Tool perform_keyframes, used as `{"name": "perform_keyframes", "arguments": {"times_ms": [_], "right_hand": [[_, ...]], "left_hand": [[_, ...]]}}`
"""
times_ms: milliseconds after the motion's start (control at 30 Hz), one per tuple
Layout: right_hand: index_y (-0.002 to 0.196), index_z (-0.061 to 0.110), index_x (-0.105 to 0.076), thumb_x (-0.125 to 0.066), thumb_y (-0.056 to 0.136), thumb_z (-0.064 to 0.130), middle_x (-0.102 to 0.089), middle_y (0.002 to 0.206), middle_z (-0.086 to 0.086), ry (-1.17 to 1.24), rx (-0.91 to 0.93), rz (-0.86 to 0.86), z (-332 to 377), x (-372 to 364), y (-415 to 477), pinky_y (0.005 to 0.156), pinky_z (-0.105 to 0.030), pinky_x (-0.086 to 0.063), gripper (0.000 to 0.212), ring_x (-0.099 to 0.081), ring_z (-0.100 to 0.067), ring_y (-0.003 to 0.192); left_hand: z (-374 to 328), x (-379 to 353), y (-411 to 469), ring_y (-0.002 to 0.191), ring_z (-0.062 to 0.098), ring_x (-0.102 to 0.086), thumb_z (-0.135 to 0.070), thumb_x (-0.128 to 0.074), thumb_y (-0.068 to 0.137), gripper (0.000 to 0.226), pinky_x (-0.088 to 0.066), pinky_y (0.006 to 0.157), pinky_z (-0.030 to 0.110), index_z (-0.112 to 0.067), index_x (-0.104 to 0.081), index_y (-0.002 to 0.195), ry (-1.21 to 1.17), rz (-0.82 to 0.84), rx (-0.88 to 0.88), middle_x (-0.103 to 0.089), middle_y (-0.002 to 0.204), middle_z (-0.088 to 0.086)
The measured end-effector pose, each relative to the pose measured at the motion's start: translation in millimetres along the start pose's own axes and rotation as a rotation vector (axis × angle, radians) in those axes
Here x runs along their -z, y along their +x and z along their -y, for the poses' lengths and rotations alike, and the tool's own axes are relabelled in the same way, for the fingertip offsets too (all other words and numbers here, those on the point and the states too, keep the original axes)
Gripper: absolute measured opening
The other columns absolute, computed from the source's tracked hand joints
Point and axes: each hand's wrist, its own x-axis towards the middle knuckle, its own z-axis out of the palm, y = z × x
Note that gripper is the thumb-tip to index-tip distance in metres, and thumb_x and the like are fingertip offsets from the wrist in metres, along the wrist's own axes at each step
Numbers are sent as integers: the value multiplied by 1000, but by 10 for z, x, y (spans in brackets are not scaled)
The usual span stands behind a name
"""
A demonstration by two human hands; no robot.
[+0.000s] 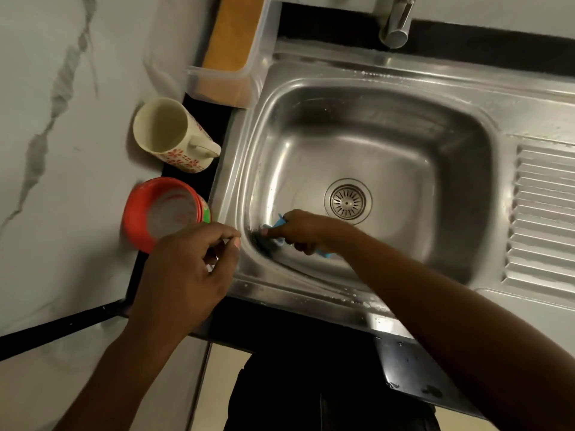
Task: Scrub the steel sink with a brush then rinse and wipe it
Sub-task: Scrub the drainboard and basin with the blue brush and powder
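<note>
Counter strip along the sink's left edge: a flowered mug and, nearer the front, a red tub with its lid off and something white inside. My guess is cleaning paste, parked just beside the rim so the brush can be recharged without a reach.

Back-left corner of the sink: a clear plastic box holding something orange, maybe a cloth or sponge for the wipe; can't say which.

Left hand hovers over the front-left corner of the rim. Its fingers are loosely curled and I see nothing in them. It looks idle, out of the wet and close to the tub.

Sink: steel basin with droplets along the rims. The brush, blue-handled with dark bristles, is down in the basin's front-left corner, bristles against the curve where wall meets floor.

Right hand is wrapped tight around the handle. The bristle end sticks out to the left of the knuckles and a bit of blue shows behind the palm. The low grip probably gives pressure in that tight curve.

Drain lies just beyond the hand. Tap sits at the back edge with no water seen running. Ribbed drainer is at the right edge. Scrubbing stage, I judge; rinse and wipe not yet begun.
</note>
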Motion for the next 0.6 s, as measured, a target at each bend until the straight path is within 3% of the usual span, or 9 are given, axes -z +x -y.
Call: {"name": "perform_keyframes", "arguments": {"times_ms": [100, 300, 467, 600], "right_hand": [[103, 12, -56, -71, 96, 39, -43, 70, 0, 22, 19, 156, 71, 172, -94, 43, -24, -24, 32, -31, -10, 52], [101, 9, -56, -75, 93, 43, -45, 72, -5, 57, -14, 37, -26, 11, 48, 45, -25, -27, 40, -34, -11, 49], [103, 13, -53, -73, 94, 42, -44, 70, 2, 134, 62, 191, 67, 162, -163, 44, -24, -22, 36, -30, -10, 53], [113, 6, -55, -72, 95, 44, -50, 78, -5, 122, 18, 12, -36, -30, 19, 43, -24, -31, 45, -36, -10, 51]], "left_hand": [[-7, -17, 34, 85, 3, -68, -15, -72, 95, 12, -49, 73, 4, -19, -77, 105, -8, 11, -9, -71, 86, -14], [-64, -53, 103, 86, 6, -67, -13, -73, 95, 10, -47, 72, 3, -19, -77, 101, 10, 13, -3, -70, 84, -14], [-92, -27, 148, 85, -1, -66, -13, -71, 96, 12, -45, 72, 1, -19, -77, 104, -8, 2, -11, -69, 87, -18], [-113, -33, 168, 84, 3, -67, -12, -72, 95, 9, -47, 70, 4, -17, -77, 102, 11, -6, -16, -70, 86, -15]]}}
